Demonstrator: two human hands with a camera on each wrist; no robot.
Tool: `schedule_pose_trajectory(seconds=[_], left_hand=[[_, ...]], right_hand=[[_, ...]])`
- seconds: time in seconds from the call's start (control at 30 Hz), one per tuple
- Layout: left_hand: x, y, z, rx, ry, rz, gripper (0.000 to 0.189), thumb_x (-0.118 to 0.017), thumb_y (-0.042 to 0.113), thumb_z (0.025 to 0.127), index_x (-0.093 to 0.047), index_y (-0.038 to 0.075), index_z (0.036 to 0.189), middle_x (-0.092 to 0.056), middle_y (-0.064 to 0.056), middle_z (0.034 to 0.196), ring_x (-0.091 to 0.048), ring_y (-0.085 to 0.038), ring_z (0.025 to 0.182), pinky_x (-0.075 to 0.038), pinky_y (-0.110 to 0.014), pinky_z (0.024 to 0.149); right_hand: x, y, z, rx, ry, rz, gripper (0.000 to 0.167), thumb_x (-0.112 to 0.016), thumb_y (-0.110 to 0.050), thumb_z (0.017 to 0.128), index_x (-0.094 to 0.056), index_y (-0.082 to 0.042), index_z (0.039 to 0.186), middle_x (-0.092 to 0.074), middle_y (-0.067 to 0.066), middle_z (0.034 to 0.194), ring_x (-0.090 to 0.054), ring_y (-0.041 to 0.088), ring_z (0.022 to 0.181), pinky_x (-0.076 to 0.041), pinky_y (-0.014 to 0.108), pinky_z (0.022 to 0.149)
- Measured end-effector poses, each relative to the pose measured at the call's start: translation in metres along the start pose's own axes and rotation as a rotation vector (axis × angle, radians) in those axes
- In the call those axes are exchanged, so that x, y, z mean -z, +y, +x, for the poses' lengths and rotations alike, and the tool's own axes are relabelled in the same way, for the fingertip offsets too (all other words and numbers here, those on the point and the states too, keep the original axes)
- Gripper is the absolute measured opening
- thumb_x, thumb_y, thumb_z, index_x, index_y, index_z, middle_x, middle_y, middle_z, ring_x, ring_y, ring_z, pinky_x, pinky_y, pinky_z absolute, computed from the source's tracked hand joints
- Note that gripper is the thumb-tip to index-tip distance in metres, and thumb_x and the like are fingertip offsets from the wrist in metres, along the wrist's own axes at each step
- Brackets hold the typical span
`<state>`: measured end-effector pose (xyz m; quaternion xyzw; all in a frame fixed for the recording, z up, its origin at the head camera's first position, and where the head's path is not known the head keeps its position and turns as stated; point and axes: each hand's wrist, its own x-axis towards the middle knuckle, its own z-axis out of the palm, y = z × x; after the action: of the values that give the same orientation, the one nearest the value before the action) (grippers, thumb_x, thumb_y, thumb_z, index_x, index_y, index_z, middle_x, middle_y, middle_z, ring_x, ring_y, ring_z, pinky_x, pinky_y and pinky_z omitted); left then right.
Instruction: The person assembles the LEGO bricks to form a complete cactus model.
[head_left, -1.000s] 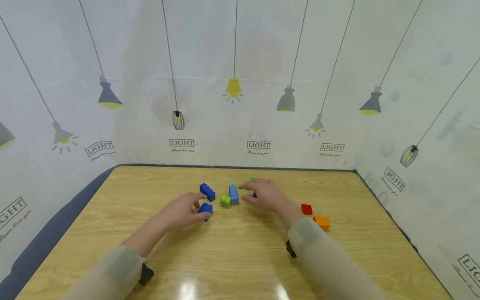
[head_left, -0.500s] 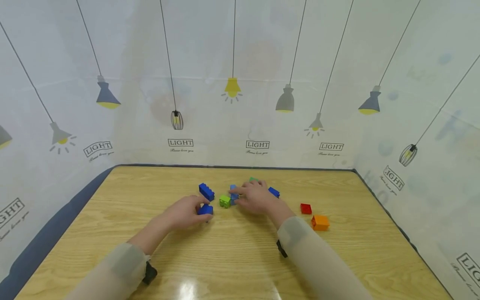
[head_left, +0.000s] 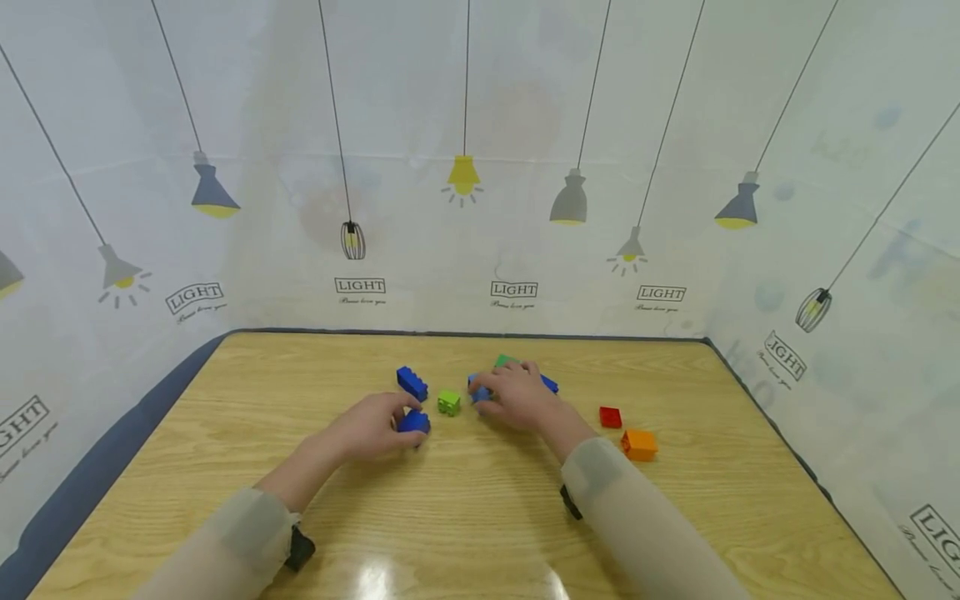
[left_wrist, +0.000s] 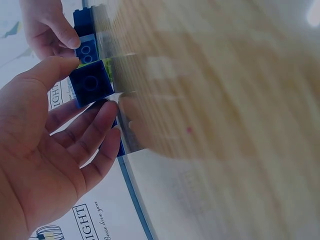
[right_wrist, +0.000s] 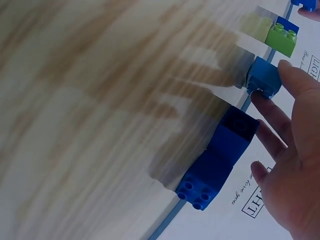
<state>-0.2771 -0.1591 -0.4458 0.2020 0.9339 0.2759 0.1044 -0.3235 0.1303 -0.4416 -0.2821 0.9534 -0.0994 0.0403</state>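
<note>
Light-blue block (right_wrist: 265, 75), and you have it in your right hand (head_left: 517, 396), pinched between thumb and forefinger, studs turned away from your thumb, the other fingers loosely bent and off it! It's near the middle of the table (head_left: 465, 517), though whether its base touches the wood I cannot tell. Over to your left hand (head_left: 375, 425): a blue block (left_wrist: 91, 85) is pinched there too, thumb on one side, fingertip on the other, its hollow underside facing your left wrist camera. Between your two hands sits the lime-green block (head_left: 448, 403), touching neither. Just beyond your left fingertips lies the long blue block (head_left: 412, 383), set at a slant with its studs to the right. Look past your right knuckles and there's the green block (head_left: 506, 361), partly covered by your hand; the dark-blue block (head_left: 551, 384) peeks out on the far right side of that same hand. Off by your right forearm, the red block (head_left: 611, 417) lies flat, and the orange block (head_left: 639, 445) rests near it, closer to you, right beside your sleeve (head_left: 645, 508).
</note>
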Motion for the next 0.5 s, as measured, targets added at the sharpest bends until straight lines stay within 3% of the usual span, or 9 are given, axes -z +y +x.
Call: schedule_pose_trajectory(seconds=[0.5], left_hand=[[0.000,0.005,-0.006,-0.005,0.006,-0.031,0.050,-0.083,0.028,0.098,-0.068,0.008,0.141,-0.073,-0.009,0.113,-0.068,-0.017,0.095,-0.061,-0.036,0.081]], right_hand=[[0.013,0.009,-0.032,0.070,0.134,0.211,0.025,-0.070,-0.028,0.109,-0.072,-0.025,0.134,-0.071,0.010,0.143,-0.058,0.041,0.140,-0.037,0.068,0.120]])
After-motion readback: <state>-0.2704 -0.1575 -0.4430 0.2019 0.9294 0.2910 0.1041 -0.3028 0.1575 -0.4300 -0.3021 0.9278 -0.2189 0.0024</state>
